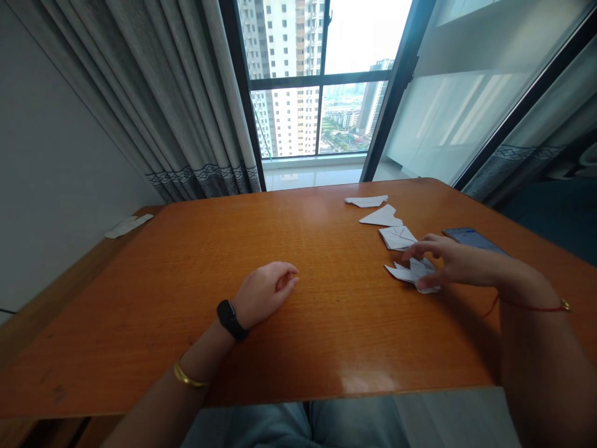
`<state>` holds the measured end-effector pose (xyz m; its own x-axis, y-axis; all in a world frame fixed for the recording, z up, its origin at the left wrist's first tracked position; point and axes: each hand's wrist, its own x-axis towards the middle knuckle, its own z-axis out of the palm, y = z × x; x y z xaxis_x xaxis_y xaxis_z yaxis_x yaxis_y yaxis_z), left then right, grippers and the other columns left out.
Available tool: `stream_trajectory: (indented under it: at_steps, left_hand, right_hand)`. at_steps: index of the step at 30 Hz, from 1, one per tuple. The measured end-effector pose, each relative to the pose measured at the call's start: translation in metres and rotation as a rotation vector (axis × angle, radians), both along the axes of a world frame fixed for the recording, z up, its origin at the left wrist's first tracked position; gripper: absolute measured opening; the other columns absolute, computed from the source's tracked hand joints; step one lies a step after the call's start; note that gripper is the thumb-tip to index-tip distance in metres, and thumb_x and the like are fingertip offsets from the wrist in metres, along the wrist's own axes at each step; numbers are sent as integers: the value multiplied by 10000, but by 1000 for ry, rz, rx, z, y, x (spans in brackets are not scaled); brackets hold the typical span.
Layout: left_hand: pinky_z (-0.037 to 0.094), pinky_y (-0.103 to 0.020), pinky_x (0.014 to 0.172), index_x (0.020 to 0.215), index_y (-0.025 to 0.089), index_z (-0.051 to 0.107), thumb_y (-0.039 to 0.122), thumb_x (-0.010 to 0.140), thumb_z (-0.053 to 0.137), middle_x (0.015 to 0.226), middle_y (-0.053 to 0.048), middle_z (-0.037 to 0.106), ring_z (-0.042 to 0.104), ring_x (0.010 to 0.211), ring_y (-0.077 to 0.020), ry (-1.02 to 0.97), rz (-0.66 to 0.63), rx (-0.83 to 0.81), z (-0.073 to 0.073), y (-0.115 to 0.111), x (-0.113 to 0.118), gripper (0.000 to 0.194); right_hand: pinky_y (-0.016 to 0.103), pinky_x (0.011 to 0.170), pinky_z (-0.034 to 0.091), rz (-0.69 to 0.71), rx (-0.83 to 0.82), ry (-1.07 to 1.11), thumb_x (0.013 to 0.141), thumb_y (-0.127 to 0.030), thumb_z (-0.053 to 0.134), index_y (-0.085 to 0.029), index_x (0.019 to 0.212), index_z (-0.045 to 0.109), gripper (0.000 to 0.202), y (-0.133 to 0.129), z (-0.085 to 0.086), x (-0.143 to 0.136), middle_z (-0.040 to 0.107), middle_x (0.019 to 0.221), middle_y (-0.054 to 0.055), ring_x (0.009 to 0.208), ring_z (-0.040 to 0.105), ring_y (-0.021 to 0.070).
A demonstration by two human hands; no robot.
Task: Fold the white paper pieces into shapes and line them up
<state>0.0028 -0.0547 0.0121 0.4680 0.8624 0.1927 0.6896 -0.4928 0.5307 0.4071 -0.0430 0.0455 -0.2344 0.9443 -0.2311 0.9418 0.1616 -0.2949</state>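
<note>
My left hand (265, 292) rests on the wooden table (298, 348), its fingers curled in toward the thumb with nothing visible in them. On the right, my right hand (452, 261) hovers over a folded white paper figure (410, 272) with pointed flaps. Its fingers and thumb are spread around the figure; the thumb seems to touch it, and part of the paper is hidden. Just beyond lies a square folded paper (395, 237) with crease lines. Farther back are a pointed folded paper (381, 216) and a long flat folded paper (366, 201).
A phone (473, 239) lies behind my right hand. White paper strips (128, 226) lie on a ledge by the left wall. Grey curtains (186, 93) hang beside a window (321, 81) past the table's far edge.
</note>
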Motion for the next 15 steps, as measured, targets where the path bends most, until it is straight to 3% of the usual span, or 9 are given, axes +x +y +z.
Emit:
stream_trajectory:
  at_steps: [8,15]
  left_hand:
    - [439,-267,687,986,194,634,301,894,492,804,-10,628,555,696,-132,25,-7,5,0,0,1,200]
    - [441,-268,686,992,200,633,316,900,484,815,-10,635,564,704,-135,43,-19,7,0,0,0,210]
  right_hand:
    - [370,752,431,-79,78,-267,579,-506,699,-240,817,721,357,1,-12,-28,597,908,100,861,547,288]
    - [354,718,415,-78,53,-269,646,-495,616,-223,756,706,307,4,-15,-26,615,875,97,811,548,269]
